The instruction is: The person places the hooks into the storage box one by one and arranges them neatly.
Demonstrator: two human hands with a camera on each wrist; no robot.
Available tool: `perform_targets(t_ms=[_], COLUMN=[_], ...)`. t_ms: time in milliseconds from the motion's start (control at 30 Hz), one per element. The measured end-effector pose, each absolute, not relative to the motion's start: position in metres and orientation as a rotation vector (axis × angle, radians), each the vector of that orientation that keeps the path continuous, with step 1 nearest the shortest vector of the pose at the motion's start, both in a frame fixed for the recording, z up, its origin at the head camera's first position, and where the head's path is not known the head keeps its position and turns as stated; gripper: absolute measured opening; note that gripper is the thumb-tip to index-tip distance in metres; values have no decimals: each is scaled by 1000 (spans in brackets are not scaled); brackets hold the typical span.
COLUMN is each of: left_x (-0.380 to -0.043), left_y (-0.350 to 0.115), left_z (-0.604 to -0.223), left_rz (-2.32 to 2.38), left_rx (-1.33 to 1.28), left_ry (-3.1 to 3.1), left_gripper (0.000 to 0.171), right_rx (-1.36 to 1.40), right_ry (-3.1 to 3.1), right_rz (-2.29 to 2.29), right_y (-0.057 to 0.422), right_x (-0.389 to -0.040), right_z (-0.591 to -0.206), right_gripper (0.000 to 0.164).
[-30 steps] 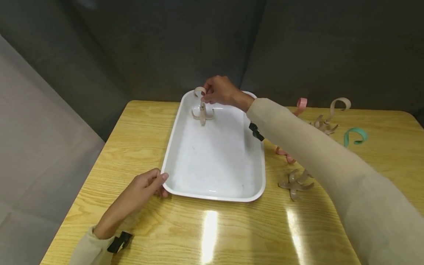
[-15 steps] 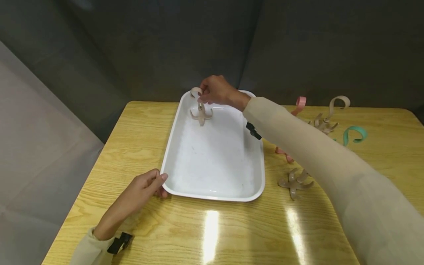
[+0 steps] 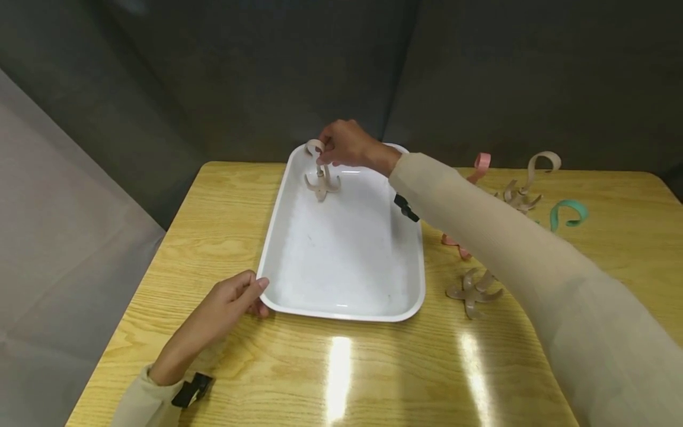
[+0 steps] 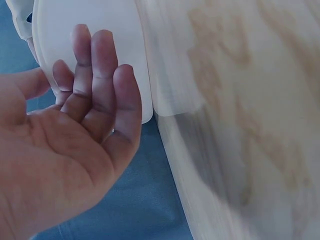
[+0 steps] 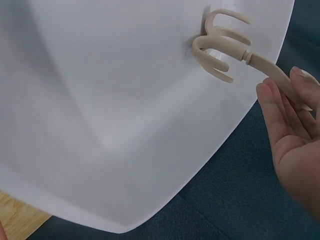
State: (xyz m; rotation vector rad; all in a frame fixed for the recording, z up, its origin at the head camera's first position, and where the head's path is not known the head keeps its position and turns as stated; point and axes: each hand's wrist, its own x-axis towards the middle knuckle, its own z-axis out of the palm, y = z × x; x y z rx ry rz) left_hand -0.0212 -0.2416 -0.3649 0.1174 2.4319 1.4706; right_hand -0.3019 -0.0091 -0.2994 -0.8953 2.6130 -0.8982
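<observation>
A beige four-pronged hanging hook (image 3: 321, 187) stands in the far left corner of the white tray (image 3: 347, 261), prongs down and curled end up. My right hand (image 3: 349, 144) pinches its curved upper part between thumb and fingers. In the right wrist view, the prongs of this hook (image 5: 225, 46) sit against the tray's white surface, while the right hand (image 5: 295, 125) holds the curved stem. My left hand (image 3: 229, 299) grips the tray's near left corner, thumb over the rim. In the left wrist view, the left hand (image 4: 95, 125) shows its palm and bent fingers beside the tray (image 4: 132, 30).
Right of the tray, more hooks are on the wooden table (image 3: 341, 367): a pink one (image 3: 481, 163), a beige one (image 3: 520, 200), a green one (image 3: 571, 207) and a brownish one (image 3: 472, 293). My right sleeve (image 3: 496, 237) partly covers them. A dark curtain (image 3: 299, 71) hangs behind.
The right hand and the held hook shift slightly left, while the whole view drifts a little too. The left hand keeps its grip on the tray corner.
</observation>
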Motion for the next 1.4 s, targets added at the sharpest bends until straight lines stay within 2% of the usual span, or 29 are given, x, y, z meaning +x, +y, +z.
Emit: perform_targets(t_ms=[400, 667, 933, 1167, 1400], left_x=[-22, -23, -24, -22, -22], left_y=[-241, -241, -243, -243, -244], left_z=[-365, -365, -366, -368, -368], left_rz=[1490, 1476, 1483, 1470, 1459], left_rx=[122, 103, 100, 103, 108], left_ry=[2419, 2416, 2401, 2400, 2412], left_gripper=[33, 36, 39, 40, 39], right_rx=[-923, -879, -910, -890, -934], right_ry=[2653, 2591, 2576, 2557, 2587], right_rz=[-844, -881, -840, -669, -610], right_y=[-7, -5, -2, 5, 15], right_x=[-301, -299, -298, -298, -297], right_z=[-302, -301, -297, -283, -273], right_gripper=[6, 24, 25, 38, 41])
